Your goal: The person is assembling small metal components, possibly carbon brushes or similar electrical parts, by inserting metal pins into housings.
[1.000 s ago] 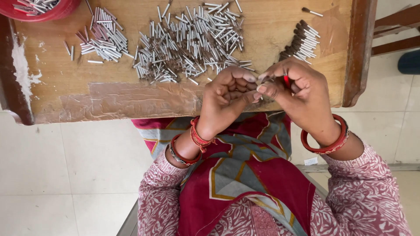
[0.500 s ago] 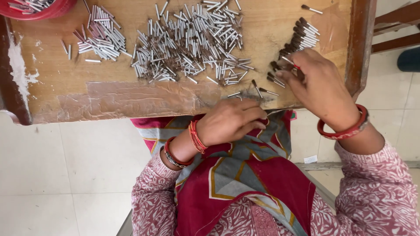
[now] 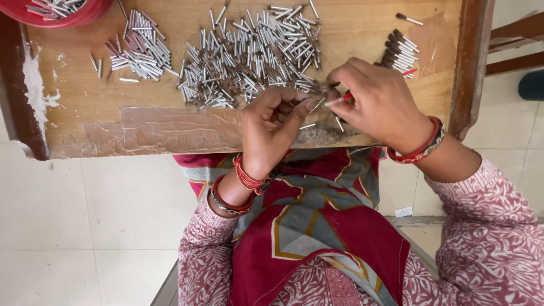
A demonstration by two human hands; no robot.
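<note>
Silvery metal tubes (image 3: 255,51), short, thin and shiny, lie in a loose heap on the middle of the wooden tray (image 3: 170,127), crossing one another at every angle and reaching to the near edge where the hands work. That tray is a worn board with dark raised sides and a pale, scuffed patch along its front. A smaller heap of the same tubes (image 3: 139,51) lies to the left, well apart from the big heap, and a red bowl (image 3: 85,14) with more tubes in it shows at the far left corner. At the right a neat row of dark-tipped tubes (image 3: 399,52) rests near the tray's side. The right hand (image 3: 379,105) is curled closed, its fingertips pinching a thin red stick (image 3: 347,97) whose end points at the left hand. The left hand (image 3: 272,127) is half closed, thumb and forefinger pinching one single tube (image 3: 318,103) just at the heap's near edge. Both wrists carry red bangles (image 3: 416,152), and the sleeves are pink and patterned.
</note>
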